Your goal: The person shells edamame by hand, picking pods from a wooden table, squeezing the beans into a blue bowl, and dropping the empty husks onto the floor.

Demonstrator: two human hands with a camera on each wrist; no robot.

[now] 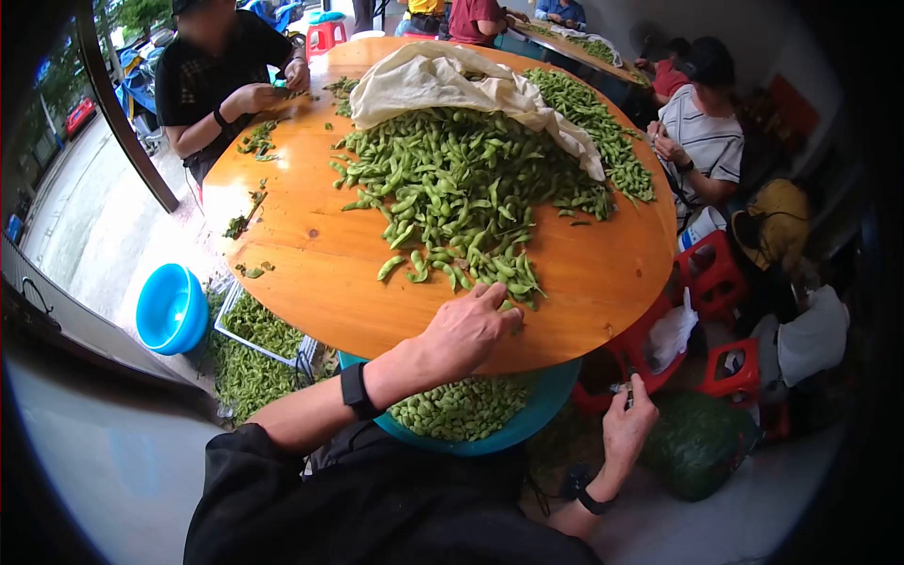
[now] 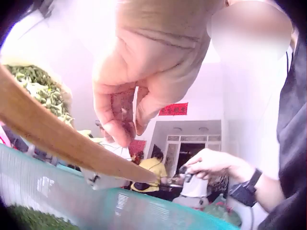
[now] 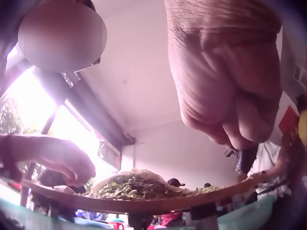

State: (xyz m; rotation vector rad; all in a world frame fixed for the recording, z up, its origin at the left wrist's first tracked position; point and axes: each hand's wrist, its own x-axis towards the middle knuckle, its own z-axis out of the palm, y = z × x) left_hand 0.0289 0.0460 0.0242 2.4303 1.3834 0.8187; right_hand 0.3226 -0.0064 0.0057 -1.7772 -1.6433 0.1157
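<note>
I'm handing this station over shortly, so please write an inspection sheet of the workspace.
Surface: wooden table, leaf scraps at left.
Job's things: green pods heaped partly under pale cloth; beans in teal basin below the edge.
Clutter: blue basin, red stool, dark green bag.
Grips: left hand at pods, hold unclear; right hand pinches small dark object.
Cables: possible thin cord near right hand.
Surroundings: people around tables.

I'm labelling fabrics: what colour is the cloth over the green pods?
The cloth is cream, seen best in the head view.
</note>
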